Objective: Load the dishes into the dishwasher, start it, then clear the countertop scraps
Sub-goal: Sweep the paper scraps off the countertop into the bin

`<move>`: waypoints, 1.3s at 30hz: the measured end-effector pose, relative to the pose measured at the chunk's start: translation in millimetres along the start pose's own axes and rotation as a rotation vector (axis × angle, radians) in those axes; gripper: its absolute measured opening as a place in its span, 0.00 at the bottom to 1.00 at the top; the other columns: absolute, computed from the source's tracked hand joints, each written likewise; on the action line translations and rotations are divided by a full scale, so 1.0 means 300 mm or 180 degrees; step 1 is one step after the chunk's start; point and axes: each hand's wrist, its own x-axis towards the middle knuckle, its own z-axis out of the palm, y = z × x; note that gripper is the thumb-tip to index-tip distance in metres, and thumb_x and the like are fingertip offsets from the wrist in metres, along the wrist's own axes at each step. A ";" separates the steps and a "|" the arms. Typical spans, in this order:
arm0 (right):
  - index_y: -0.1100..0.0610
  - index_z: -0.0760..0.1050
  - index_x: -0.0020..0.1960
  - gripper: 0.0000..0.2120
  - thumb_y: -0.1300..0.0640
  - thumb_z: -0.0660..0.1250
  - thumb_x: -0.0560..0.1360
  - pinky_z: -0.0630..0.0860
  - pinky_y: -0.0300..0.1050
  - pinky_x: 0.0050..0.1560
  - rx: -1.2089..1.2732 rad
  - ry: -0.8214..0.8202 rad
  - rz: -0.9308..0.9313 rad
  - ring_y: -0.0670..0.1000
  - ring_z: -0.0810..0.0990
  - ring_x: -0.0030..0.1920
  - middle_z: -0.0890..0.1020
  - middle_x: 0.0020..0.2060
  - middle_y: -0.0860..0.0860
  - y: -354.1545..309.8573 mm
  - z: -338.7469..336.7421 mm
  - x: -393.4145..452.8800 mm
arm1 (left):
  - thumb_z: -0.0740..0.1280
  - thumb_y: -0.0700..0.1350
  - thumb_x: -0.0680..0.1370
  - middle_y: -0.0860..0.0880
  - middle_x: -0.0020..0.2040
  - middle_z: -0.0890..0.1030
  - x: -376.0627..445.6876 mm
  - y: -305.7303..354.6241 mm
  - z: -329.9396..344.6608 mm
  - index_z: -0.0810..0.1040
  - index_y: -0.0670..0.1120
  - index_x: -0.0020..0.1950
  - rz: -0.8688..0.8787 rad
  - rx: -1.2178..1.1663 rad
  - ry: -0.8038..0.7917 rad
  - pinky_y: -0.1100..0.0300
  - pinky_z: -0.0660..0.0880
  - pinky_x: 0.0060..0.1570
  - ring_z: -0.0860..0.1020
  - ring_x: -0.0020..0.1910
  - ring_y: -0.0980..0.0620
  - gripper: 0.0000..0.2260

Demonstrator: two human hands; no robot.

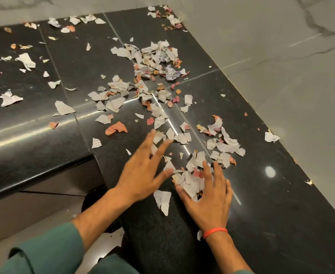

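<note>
Both hands lay flat and spread on the counter (261, 194), left hand (143, 175) and right hand (208, 194) flanking the small scrap pile (190, 175), gripping nothing.

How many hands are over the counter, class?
2: the left hand reaches over scraps near the counter edge; the right hand, with a red wristband, rests on a scrap pile.

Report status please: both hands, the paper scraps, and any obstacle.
Left hand open, over countertop. Right hand open, pressing on paper scraps. Many scraps scattered further back. No obstacle seen.
</note>
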 end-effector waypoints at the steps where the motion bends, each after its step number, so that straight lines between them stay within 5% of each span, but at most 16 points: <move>1: 0.43 0.53 0.81 0.47 0.20 0.55 0.69 0.46 0.57 0.80 -0.0012 0.0000 -0.0020 0.48 0.51 0.81 0.54 0.81 0.48 -0.001 0.003 0.001 | 0.58 0.66 0.83 0.46 0.84 0.40 -0.010 0.010 0.002 0.49 0.56 0.85 0.0169 -0.0119 -0.0059 0.50 0.61 0.76 0.55 0.82 0.44 0.35; 5: 0.43 0.55 0.80 0.46 0.20 0.55 0.70 0.46 0.56 0.79 -0.0008 0.0013 -0.0033 0.48 0.51 0.81 0.55 0.81 0.48 0.004 0.010 0.000 | 0.62 0.58 0.84 0.46 0.85 0.51 -0.005 -0.013 -0.028 0.59 0.52 0.83 0.0329 -0.0451 0.0524 0.41 0.56 0.79 0.53 0.83 0.47 0.29; 9: 0.44 0.57 0.80 0.45 0.20 0.50 0.70 0.47 0.57 0.78 -0.0068 0.0019 -0.0032 0.50 0.52 0.81 0.57 0.81 0.49 0.003 0.013 -0.001 | 0.60 0.57 0.85 0.45 0.84 0.53 0.029 -0.172 -0.128 0.60 0.53 0.82 -0.0980 -0.0192 0.1282 0.38 0.46 0.80 0.51 0.83 0.48 0.27; 13: 0.44 0.57 0.80 0.43 0.22 0.47 0.72 0.48 0.58 0.78 -0.0064 0.0023 -0.0057 0.51 0.53 0.81 0.56 0.81 0.50 0.006 0.017 -0.001 | 0.56 0.63 0.83 0.45 0.84 0.48 0.034 -0.311 -0.190 0.55 0.53 0.83 -0.1700 -0.0453 0.0995 0.38 0.59 0.77 0.54 0.82 0.41 0.31; 18: 0.44 0.56 0.80 0.42 0.23 0.44 0.73 0.49 0.59 0.79 -0.0020 0.0018 -0.0077 0.51 0.53 0.81 0.56 0.81 0.50 0.017 0.021 -0.002 | 0.51 0.67 0.82 0.43 0.84 0.49 0.011 -0.194 -0.077 0.53 0.54 0.84 -0.0696 0.0263 0.0248 0.41 0.59 0.79 0.59 0.81 0.41 0.33; 25: 0.46 0.57 0.80 0.41 0.24 0.45 0.75 0.48 0.56 0.78 0.0076 0.0069 -0.0158 0.49 0.53 0.81 0.57 0.81 0.49 0.025 0.020 -0.001 | 0.54 0.61 0.85 0.48 0.85 0.47 0.021 0.115 0.070 0.48 0.58 0.84 0.0497 -0.0142 -0.0279 0.52 0.55 0.81 0.57 0.82 0.48 0.29; 28: 0.47 0.57 0.81 0.40 0.25 0.45 0.76 0.49 0.57 0.79 0.0149 0.0098 -0.0143 0.49 0.54 0.81 0.57 0.81 0.49 0.029 0.020 0.000 | 0.58 0.54 0.86 0.53 0.85 0.49 0.039 0.158 0.081 0.53 0.58 0.84 0.0536 -0.0849 -0.0250 0.54 0.63 0.77 0.60 0.81 0.51 0.27; 31: 0.47 0.56 0.81 0.41 0.25 0.45 0.76 0.49 0.58 0.79 0.0172 0.0098 -0.0153 0.50 0.54 0.80 0.57 0.81 0.50 0.027 0.017 0.000 | 0.60 0.50 0.86 0.49 0.83 0.58 0.068 0.132 0.073 0.61 0.51 0.82 0.0409 -0.1072 0.0310 0.48 0.64 0.77 0.60 0.81 0.52 0.24; 35: 0.47 0.55 0.81 0.41 0.25 0.45 0.76 0.49 0.58 0.79 0.0125 0.0095 -0.0151 0.52 0.55 0.80 0.57 0.81 0.51 0.025 0.015 -0.001 | 0.56 0.58 0.85 0.45 0.83 0.58 0.153 0.077 0.061 0.58 0.51 0.83 -0.0102 -0.0563 0.0177 0.45 0.62 0.78 0.59 0.81 0.47 0.27; 39: 0.47 0.53 0.82 0.42 0.24 0.44 0.76 0.48 0.57 0.79 0.0203 0.0094 -0.0150 0.50 0.54 0.80 0.56 0.81 0.51 0.023 0.012 0.000 | 0.52 0.59 0.86 0.47 0.83 0.60 0.196 0.073 0.080 0.59 0.51 0.83 0.0550 -0.0003 -0.0234 0.47 0.56 0.80 0.56 0.82 0.49 0.26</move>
